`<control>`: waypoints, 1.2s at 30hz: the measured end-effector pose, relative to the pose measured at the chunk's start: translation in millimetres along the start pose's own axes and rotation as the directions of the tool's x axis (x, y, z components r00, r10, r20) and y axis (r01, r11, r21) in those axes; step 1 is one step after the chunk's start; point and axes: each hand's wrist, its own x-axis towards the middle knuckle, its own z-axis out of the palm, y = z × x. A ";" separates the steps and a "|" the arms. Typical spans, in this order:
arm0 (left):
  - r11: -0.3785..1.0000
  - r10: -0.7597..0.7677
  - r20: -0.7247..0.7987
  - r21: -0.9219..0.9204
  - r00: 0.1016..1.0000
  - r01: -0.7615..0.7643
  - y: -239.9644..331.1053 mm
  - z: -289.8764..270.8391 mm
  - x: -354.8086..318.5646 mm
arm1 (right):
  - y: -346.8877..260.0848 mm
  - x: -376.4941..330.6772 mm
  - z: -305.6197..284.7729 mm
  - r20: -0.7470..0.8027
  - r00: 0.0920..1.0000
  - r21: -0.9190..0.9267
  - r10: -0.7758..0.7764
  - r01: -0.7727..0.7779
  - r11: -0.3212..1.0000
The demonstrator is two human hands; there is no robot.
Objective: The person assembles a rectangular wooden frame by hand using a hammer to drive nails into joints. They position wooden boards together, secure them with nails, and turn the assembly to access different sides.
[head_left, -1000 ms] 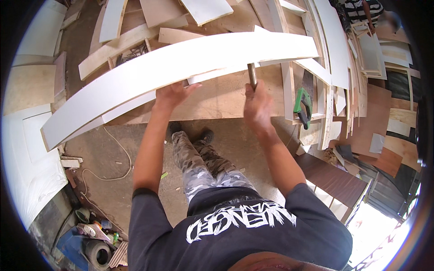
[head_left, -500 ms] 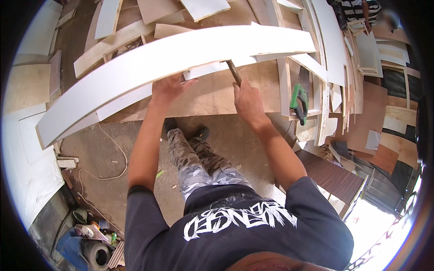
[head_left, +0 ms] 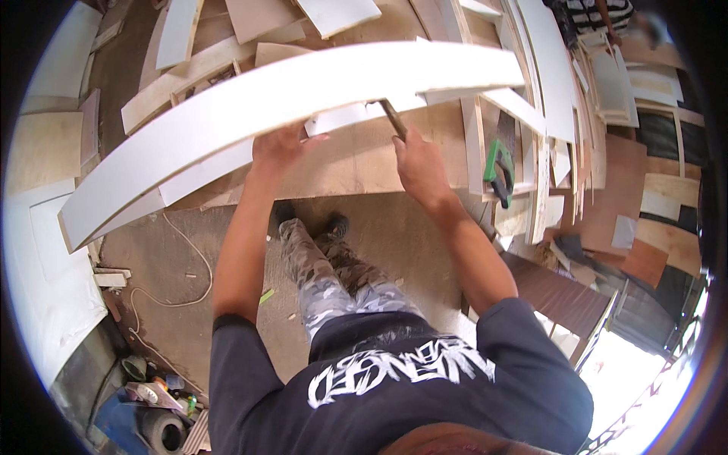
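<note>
A long white board (head_left: 303, 80) on edge, part of a narrow frame with a second white board (head_left: 205, 176) along its near side, spans the workbench (head_left: 364, 163). My left hand (head_left: 279, 152) grips the frame at its near side, thumb stretched out to the right; the white board hides its fingertips. In my right hand (head_left: 418, 163) is a hammer (head_left: 393, 120), fingers closed round its brown handle. The dark hammer head is close to the frame's near side, partly behind the long board's lower edge. Whether it touches cannot be made out.
A green-handled handsaw (head_left: 498, 171) rests at the bench's right side. Cut boards (head_left: 341, 15) lie beyond the frame. A pale cord (head_left: 208, 277) snakes over the floor (head_left: 235, 334). Another person (head_left: 599, 15) is at the far right. Scraps and a tape roll (head_left: 163, 431) lie lower left.
The view has shifted very slightly. My right hand and the hammer stay at nearly the same spot beside the frame, and my left hand keeps its place.
</note>
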 end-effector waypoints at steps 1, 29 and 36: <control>0.996 0.080 -0.154 0.056 0.985 -0.072 -5.4 5.7 -3.0 | -5.6 -0.1 -5.4 0.003 1.000 0.002 -0.009 0.009 1.000; 0.979 -0.155 0.011 -0.130 0.988 0.155 72.0 -71.7 -44.3 | 80.0 -146.7 40.2 -0.267 0.924 0.397 0.275 -0.155 0.905; 0.826 -0.466 0.071 -0.321 0.882 0.463 97.8 -71.7 -134.9 | 88.9 -108.4 34.7 -0.380 0.882 0.326 0.280 -0.156 0.932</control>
